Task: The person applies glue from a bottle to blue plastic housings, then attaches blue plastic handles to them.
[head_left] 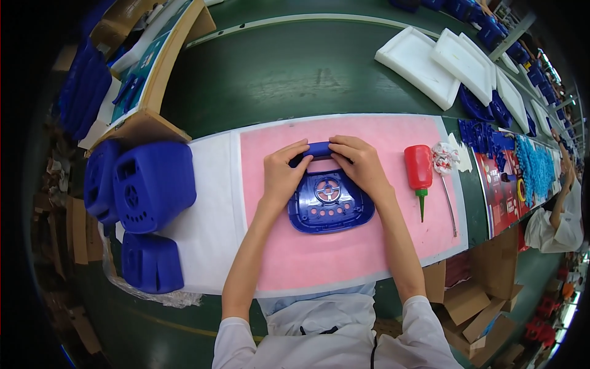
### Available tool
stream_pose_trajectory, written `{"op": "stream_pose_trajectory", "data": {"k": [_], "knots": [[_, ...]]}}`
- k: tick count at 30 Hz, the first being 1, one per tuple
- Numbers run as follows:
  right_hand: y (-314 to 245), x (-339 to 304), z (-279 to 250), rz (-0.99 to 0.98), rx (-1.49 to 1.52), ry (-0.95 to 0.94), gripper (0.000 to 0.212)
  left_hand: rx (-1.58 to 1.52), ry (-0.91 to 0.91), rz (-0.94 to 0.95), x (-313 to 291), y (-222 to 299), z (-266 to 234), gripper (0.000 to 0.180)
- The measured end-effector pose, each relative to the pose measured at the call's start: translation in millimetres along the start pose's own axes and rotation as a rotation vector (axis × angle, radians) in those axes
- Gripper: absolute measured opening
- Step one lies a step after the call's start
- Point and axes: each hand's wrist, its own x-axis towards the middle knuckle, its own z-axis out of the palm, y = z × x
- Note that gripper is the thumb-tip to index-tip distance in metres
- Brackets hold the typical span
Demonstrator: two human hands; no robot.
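A blue plastic housing shell lies on the pink mat, its hollow inner side up, showing a round grille and a row of holes. Across its far end runs a thick blue handle bar. My left hand grips the handle's left end, thumb below and fingers over the top. On the right end, my right hand holds the handle the same way. To the right of my hands lies a red squeeze bottle with a green nozzle pointing toward me.
Several blue housings stack up at the left edge. A thin metal rod and a crumpled wad lie right of the bottle. White foam trays sit at the far right, cardboard boxes below. Another person works at right.
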Motion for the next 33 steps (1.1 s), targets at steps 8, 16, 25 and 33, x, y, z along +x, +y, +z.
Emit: {"op": "stream_pose_trajectory", "data": {"k": [8, 16, 25, 33], "knots": [[-4, 1, -1, 0.043, 0.033, -0.023, 0.020, 0.055, -0.043, 0.021, 0, 1, -2, 0.024], [-2, 1, 0, 0.014, 0.006, 0.005, 0.022, 0.124, -0.065, 0.031, 0, 5, -2, 0.027], [-2, 0, -1, 0.052, 0.006, -0.037, 0.022, 0.200, -0.048, 0.116, -1, -1, 1, 0.030], [0, -1, -1, 0.031, -0.004, -0.029, 0.022, 0.058, 0.007, 0.016, -2, -11, -3, 0.031]]}}
